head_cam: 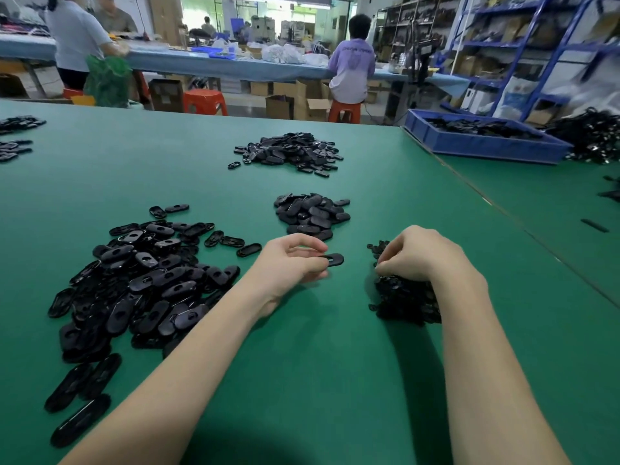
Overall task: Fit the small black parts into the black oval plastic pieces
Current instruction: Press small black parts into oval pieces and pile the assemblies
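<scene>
Standing by the green table (318, 380), I count things from the left. Two small scatters of black pieces (15, 137) sit at the far left edge, cut off by the frame. Next comes the big heap of black oval pieces (141, 283), too many and too overlapped to count, with three long ovals lying apart at its near end and a few strays toward the middle. Past it, the left hand (288, 263) has its fingers curled, pinching one oval piece (332, 259) by its end, held just above the table; only the outer half of that piece shows, the rest is behind the fingertips. Beyond the hand lie two more piles: a tight stack of closed ovals (312, 214) and a farther, looser mound (290, 151). To the right, the right hand (412, 255) rests on the pile of small black parts (402, 300), fingers bent down into it; whether they hold a part I cannot tell, the fingertips being hidden. At the far right, one blue bin (483, 142) holds dark pieces, blurred. Three people work at the back bench.
</scene>
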Demonstrator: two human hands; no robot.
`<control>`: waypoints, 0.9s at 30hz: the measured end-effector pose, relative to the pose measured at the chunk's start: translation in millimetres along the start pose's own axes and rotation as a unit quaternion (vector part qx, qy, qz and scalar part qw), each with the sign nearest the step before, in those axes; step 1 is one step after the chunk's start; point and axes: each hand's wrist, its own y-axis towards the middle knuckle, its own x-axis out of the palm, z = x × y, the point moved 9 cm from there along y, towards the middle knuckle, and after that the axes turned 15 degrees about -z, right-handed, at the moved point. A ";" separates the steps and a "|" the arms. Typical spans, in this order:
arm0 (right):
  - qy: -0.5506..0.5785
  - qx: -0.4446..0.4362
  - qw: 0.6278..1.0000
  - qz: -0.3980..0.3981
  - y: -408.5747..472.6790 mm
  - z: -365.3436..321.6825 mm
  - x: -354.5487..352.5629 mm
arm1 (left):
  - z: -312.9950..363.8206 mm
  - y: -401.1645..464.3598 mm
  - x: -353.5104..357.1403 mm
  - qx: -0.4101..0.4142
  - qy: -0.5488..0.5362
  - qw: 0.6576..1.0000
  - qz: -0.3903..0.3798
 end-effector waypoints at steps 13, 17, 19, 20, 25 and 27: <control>0.177 -0.101 0.979 -0.026 10.6 -12.3 8.3 | 0.0 0.1 -2.3 -0.001 0.004 1.000 -0.001; 0.325 -0.197 0.923 -0.068 7.6 -32.5 11.8 | 9.1 -0.7 -4.7 0.026 0.048 0.998 0.012; 0.332 -0.206 0.917 -0.077 7.8 -38.4 14.6 | 13.1 -1.0 -4.7 0.041 0.062 0.997 0.011; 0.333 -0.206 0.917 -0.080 8.1 -40.0 16.1 | 14.1 -1.1 -4.5 0.045 0.063 0.997 0.008; 0.335 -0.196 0.918 -0.077 10.2 -40.9 19.2 | 14.6 -1.2 -4.6 0.047 0.044 0.998 -0.002; 0.333 -0.191 0.921 -0.073 11.7 -40.0 18.7 | 14.2 -1.2 -4.9 0.045 0.038 0.998 -0.002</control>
